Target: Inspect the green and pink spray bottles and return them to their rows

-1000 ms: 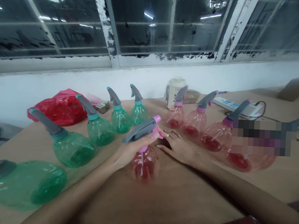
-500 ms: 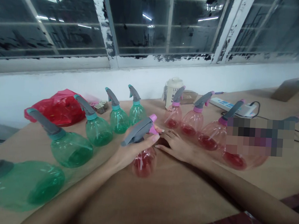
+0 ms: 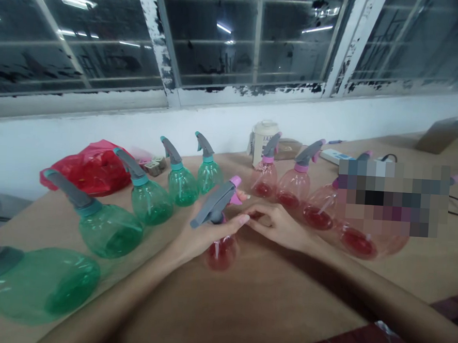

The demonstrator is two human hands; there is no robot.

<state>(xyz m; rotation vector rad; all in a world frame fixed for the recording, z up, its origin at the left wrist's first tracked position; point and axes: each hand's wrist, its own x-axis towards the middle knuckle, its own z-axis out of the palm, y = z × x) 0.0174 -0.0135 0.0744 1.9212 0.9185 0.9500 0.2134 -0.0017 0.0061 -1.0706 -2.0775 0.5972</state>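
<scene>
In the middle of the table stands a pink spray bottle (image 3: 222, 251) with a grey and pink trigger head and some red liquid at its bottom. My left hand (image 3: 205, 237) is wrapped around its neck, just under the head, with the thumb pointing right. Close by on the right, my right hand (image 3: 280, 225) has its fingers curled and the thumb and fingertips brought together near my left thumb. Whether anything is between those fingertips is hidden.
Green spray bottles (image 3: 111, 231) line the left side, several in a row. Several pink spray bottles (image 3: 294, 186) run along the right, partly under a blurred patch. Behind are a red plastic bag (image 3: 93, 166), a cream cup (image 3: 264, 142) and a power strip (image 3: 334, 157).
My right hand's fingers have gone from stretched out to curled, with the thumb drawn up to them. My left hand keeps its hold on the pink spray bottle, whose head has turned slightly.
</scene>
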